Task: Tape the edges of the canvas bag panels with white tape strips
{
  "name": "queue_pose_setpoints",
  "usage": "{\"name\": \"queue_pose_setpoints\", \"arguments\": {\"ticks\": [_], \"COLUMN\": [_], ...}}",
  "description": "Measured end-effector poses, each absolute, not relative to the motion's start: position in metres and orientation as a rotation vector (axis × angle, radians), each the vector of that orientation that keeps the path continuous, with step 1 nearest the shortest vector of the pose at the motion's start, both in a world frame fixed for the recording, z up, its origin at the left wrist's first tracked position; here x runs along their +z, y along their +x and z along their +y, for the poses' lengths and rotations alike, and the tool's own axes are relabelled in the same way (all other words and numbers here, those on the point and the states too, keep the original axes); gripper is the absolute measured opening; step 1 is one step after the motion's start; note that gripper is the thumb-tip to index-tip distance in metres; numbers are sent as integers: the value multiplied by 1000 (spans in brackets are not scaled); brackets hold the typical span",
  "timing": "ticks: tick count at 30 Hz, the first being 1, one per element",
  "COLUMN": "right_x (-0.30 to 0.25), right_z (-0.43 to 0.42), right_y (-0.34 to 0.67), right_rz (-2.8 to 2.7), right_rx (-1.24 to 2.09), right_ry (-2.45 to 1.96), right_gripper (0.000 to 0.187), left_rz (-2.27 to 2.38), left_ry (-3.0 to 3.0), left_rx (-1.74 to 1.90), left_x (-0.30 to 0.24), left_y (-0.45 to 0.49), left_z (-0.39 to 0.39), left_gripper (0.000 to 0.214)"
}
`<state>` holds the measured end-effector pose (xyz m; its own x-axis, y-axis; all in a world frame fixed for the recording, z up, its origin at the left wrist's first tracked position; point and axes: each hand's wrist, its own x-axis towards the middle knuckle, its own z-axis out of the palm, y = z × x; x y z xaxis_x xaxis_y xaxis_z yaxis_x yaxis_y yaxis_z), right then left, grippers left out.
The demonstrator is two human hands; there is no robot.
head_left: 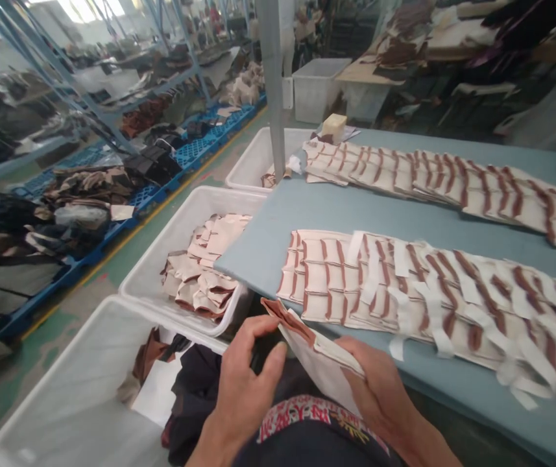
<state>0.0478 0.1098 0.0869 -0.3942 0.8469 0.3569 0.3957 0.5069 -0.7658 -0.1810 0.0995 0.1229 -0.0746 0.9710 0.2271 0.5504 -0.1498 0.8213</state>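
Observation:
My right hand is closed around the right end of a folded cream fabric piece with a brown edge; its layers show along the top. At the other end is my left hand, its thumb and forefinger apart and the forefinger tip touching the brown corner. Its remaining fingers are partly hidden. Just beyond, on the blue-grey table, lies a row of overlapping cream pieces with brown strips. White strips lie across its right part.
A second row of cream and brown pieces lies farther back. Left of the table stand a white bin of cream pieces and a nearer bin with dark cloth. A grey post rises by the table corner. Blue pallets hold fabric piles.

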Motion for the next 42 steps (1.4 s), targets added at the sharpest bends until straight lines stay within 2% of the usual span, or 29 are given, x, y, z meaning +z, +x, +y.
{"name": "queue_pose_setpoints", "arguments": {"ticks": [3, 8, 13, 17, 22, 29, 33, 38, 42], "right_x": [98, 112, 123, 141, 160, 160, 158, 164, 173], "right_z": [100, 83, 67, 60, 71, 89, 88, 87, 81], "right_y": [51, 57, 59, 57, 48, 39, 42, 48, 56], "right_rz": [-2000, -2013, -2121, -1937, -1571, -1346, -1323, -1458, -1743], "right_rx": [797, 834, 823, 1035, 1282, 1840, 1996, 1908, 1441], "right_ry": [-1102, -1351, -1466, -1525, -1463, -1231, -1148, -1209, -1328], "right_gripper": [24, 28, 26, 14, 4, 31, 41, 32, 18], "left_rz": [1395, 1179, 1189, 1089, 1099, 1139, 1108, 1088, 1055], "left_ry": [1974, 2034, 1773, 1570, 1570, 1556, 1492, 1459, 1448], "left_rx": [1116, 1062, 716, 566, 504, 551, 551, 582, 618], "left_x": [111, 117, 143, 160, 176, 191, 191, 189, 190], "left_y": [-169, -156, -144, -140, -146, -150, -152, -152, -147], "left_z": [111, 114, 113, 116, 107, 97, 93, 89, 90], "left_gripper": [27, 13, 13, 26, 20, 18, 22, 25, 25]}}
